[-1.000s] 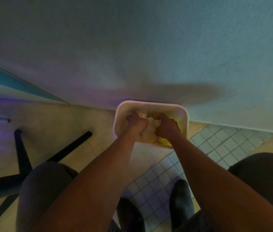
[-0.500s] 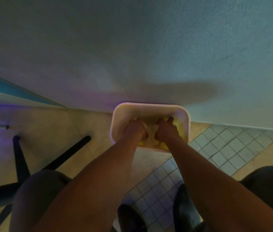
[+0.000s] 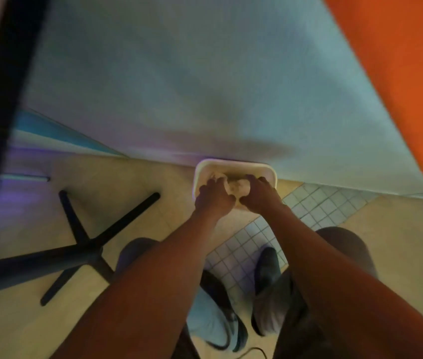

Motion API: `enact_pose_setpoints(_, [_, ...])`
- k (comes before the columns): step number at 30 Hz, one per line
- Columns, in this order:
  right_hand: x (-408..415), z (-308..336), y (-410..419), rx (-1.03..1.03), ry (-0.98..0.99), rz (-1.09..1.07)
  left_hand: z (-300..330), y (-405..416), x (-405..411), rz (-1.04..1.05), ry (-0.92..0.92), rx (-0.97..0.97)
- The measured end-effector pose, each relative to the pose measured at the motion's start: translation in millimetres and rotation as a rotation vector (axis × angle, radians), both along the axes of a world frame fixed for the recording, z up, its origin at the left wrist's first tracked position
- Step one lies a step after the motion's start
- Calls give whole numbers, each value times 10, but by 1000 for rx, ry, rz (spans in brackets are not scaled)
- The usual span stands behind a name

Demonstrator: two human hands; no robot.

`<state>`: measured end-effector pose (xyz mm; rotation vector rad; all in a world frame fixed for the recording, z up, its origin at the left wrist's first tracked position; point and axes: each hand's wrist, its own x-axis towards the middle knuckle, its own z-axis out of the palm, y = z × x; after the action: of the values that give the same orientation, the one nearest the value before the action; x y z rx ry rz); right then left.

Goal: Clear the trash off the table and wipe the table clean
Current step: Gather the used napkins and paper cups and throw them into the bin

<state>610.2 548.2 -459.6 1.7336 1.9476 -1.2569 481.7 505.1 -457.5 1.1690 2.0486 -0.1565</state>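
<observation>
Fingers (image 3: pixel 206 189) of both hands: curled, gripping 1 crumpled wad of pale paper (image 3: pixel 237 188) between them. Left hand (image 3: pixel 214 199): on the wad's left side, knuckles up. Right hand (image 3: pixel 260 196): on the wad's right side, knuckles up, just beside the left hand. Wad: held over the open mouth of 1 white bin (image 3: pixel 233 167), partly inside its rim; how deep it sits cannot be told. Bin: rectangular with rounded corners, standing on the floor (image 3: pixel 117 182) against a pale blue wall (image 3: pixel 205 86). Floor: tan, with a patch of small white tiles (image 3: pixel 316 203) to the bin's right. Item: 1 black cross-shaped base (image 3: pixel 83 244), on the floor to the left, well apart from the bin. Item: 2 dark shoes (image 3: pixel 267 265), below the arms. Item: 1 orange panel (image 3: pixel 399 73), upper right. Picture blurred throughout.
</observation>
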Motion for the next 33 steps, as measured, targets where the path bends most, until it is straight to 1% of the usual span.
enact_pose_setpoints(4, [54, 903, -226, -42, -13, 23, 913, -285, 93, 40, -65, 9])
enact_pose_setpoints(7, [92, 1565, -380, -68, -22, -5, 1578, -468, 115, 74, -126, 64])
enact_pose_setpoints(9, [138, 1854, -480, -77, -24, -23, 1878, -559, 137, 114, -166, 77])
enact_pose_setpoints(11, [182, 2268, -597, -84, -26, -29, 2329, -666, 129, 158, -202, 98])
enact_pose_setpoints(15, [251, 2999, -785, -70, -7, -12, 3046, -891, 125, 184, -235, 122])
enact_pose_setpoints(18, [262, 3435, -909, -46, 22, 0, 3418, -1078, 134, 204, -236, 146])
enact_pose_setpoints(25, [67, 4316, -1094, 31, 138, 98, 4182, -1512, 34, 327, -237, 270])
enact_pose_setpoints(33, [-325, 5005, -1193, 143, 312, 187, 4906, -1887, -367, 372, -169, 451])
